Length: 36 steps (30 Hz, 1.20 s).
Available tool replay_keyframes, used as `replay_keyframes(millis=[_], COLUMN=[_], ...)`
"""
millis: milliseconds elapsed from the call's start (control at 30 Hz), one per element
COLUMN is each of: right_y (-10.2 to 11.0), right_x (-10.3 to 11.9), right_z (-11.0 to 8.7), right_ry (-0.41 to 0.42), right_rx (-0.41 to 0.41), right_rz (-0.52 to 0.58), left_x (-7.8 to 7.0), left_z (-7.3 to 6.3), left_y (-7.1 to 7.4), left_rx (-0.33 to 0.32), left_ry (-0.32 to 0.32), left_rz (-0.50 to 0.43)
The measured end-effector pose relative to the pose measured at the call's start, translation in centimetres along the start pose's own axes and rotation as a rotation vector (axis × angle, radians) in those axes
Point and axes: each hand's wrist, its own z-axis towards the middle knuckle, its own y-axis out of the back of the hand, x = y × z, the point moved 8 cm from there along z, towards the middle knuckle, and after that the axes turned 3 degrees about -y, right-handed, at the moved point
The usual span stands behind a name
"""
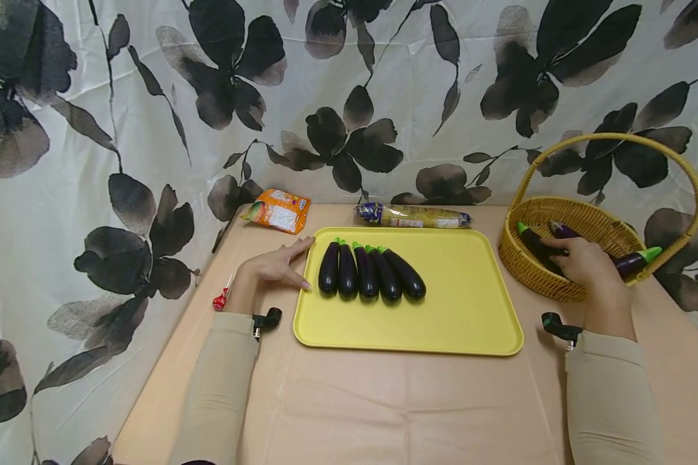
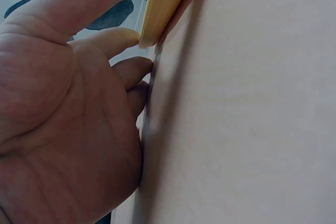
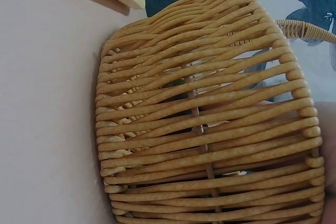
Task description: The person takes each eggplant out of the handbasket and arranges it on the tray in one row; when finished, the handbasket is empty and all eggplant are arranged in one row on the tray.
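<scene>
A yellow tray (image 1: pixel 407 329) lies on the table with several dark eggplants (image 1: pixel 368 274) in a row on its left half, green stem ends to the back. My left hand (image 1: pixel 270 266) rests at the tray's left edge, fingers spread, thumb over the rim. In the left wrist view an index fingertip meets the tray's side. My right hand (image 1: pixel 587 261) reaches into a wicker basket (image 1: pixel 549 281) on the right, its fingers on an eggplant (image 1: pixel 532 242) at the basket's left side. Another eggplant (image 1: pixel 636 260) leans by the right rim; a third eggplant (image 1: pixel 561 229) lies behind the fingers.
Behind the tray lie an orange snack packet (image 1: pixel 279 210) and a long blue-and-yellow package (image 1: pixel 413 216). A red-wrapped lollipop (image 1: pixel 220 300) sits beside my left wrist. The basket's handle (image 1: pixel 611 136) arches high over it. A floral cloth (image 1: pixel 349 77) hangs behind the table (image 1: pixel 395 400).
</scene>
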Motion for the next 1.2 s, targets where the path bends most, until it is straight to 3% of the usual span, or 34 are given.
replay_keyframes(millis=[333, 600, 767, 1033, 1200], right_y=[0.3, 1.9, 2.3, 2.4, 2.7], right_x=[-0.2, -0.3, -0.4, 0.2, 1.3], right_z=[0.1, -0.4, -0.5, -0.6, -0.7], right_ry=[-0.009, -0.002, -0.006, 0.004, 0.057], right_rx=[-0.02, -0.154, -0.194, -0.203, -0.192], right_rz=[0.049, 0.224, 0.288, 0.3, 0.262], left_x=[0.0, -0.2, -0.3, -0.3, -0.3], left_z=[0.1, 0.1, 0.1, 0.1, 0.1], left_y=[0.0, 0.2, 0.1, 0.1, 0.1], left_rx=[0.003, 0.001, 0.004, 0.005, 0.009], left_ry=[0.006, 0.006, -0.003, 0.004, 0.004], left_rz=[-0.025, -0.026, -0.031, -0.04, -0.035])
